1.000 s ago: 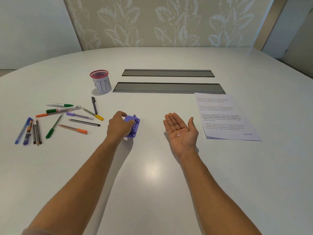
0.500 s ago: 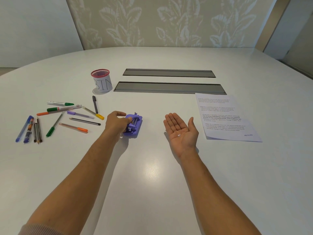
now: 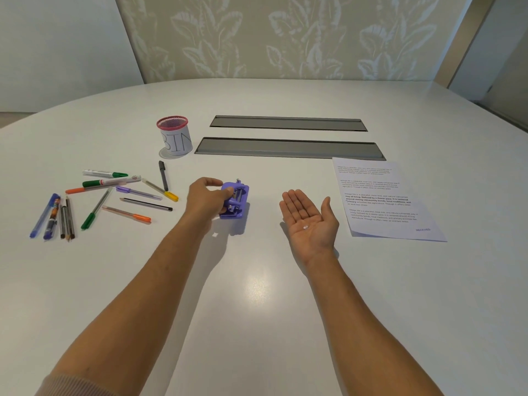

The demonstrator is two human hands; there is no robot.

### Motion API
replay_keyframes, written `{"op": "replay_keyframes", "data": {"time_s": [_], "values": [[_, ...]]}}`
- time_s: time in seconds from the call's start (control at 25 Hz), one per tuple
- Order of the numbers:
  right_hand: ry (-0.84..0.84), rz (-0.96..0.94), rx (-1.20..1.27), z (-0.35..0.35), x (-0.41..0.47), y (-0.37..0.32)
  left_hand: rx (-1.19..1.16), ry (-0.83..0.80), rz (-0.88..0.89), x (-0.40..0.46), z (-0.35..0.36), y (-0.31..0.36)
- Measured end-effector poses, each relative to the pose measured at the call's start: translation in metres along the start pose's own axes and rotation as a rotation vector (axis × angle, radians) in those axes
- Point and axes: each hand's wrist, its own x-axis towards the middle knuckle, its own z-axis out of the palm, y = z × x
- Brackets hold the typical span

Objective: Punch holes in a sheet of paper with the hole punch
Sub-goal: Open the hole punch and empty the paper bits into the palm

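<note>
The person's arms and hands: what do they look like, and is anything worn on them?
Both are bare human arms, uncovered from the wrists far up the forearms. The left hand and the right hand wear no gloves, and no rings, watch or bracelet show. The only clothing in sight is the edge of a beige knitted sleeve on the left arm, at the bottom corner of the picture. No sleeve shows on the right arm.

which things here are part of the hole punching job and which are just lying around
Job: purple hole punch, gripped by left hand; printed sheet; paper dots on right hand.
Lying about: pens and pencils; BIN cup.
</note>
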Motion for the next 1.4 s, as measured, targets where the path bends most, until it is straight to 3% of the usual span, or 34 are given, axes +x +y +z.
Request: {"op": "replay_keyframes", "data": {"time_s": [0.52, 0.92, 1.12, 1.4], "values": [[0.005, -0.042, -0.020, 0.000, -0.003, -0.006, 0.100, -0.106, 0.038, -0.036, 0.081, -0.019], [0.023, -0.050, 0.019, 0.001, 0.000, -0.005, 0.136, 0.011, 0.222, -0.029, 0.037, -0.026], [0.036, -0.082, 0.013, 0.006, 0.004, -0.003, 0.459, 0.057, 0.327, 0.002, -0.019, -0.037], [0.017, -0.151, -0.021, 0.043, 0.016, 0.011, 0.737, -0.157, 0.485, 0.035, -0.040, -0.048]]}}
